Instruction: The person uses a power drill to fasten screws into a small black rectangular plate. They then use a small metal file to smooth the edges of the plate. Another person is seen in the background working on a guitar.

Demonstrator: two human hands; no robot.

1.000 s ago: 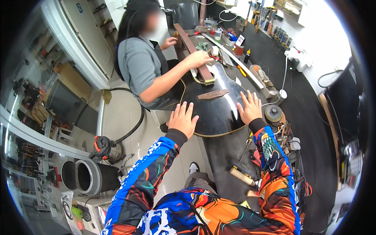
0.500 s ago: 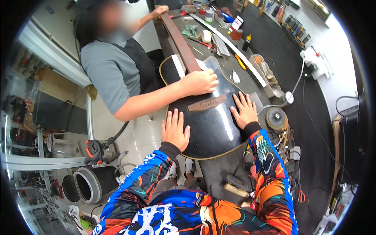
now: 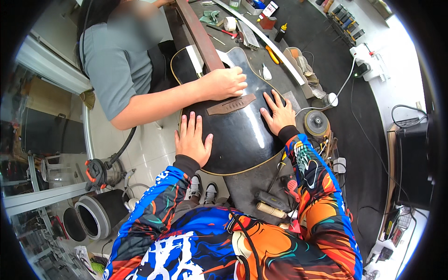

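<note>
A black acoustic guitar body [image 3: 233, 144] with pale edge binding lies face up on the bench. My left hand [image 3: 192, 140] rests flat on its lower left side, fingers stretched out. On the right side of the top, my right hand [image 3: 278, 114] lies with fingers spread. Between my hands sits the brown wooden bridge [image 3: 231, 105]. Beyond it, a co-worker's fist [image 3: 225, 84] grips the near end of a long reddish-brown bar [image 3: 200, 39] that runs along the guitar toward the far end. Their other hand is mostly cut off at the top edge.
Several tools lie right of the guitar, among them orange-handled pliers [image 3: 272, 54], a white glue bottle [image 3: 266, 72] and a round sanding disc [image 3: 317, 122]. A wooden-handled brush [image 3: 270, 210] is near my right forearm. A shop vacuum [image 3: 105, 173] stands on the floor at left.
The view has tilted, so the guitar and bench sit higher and further left in the picture. Both my hands stay flat on the guitar, and the co-worker still grips the bar.
</note>
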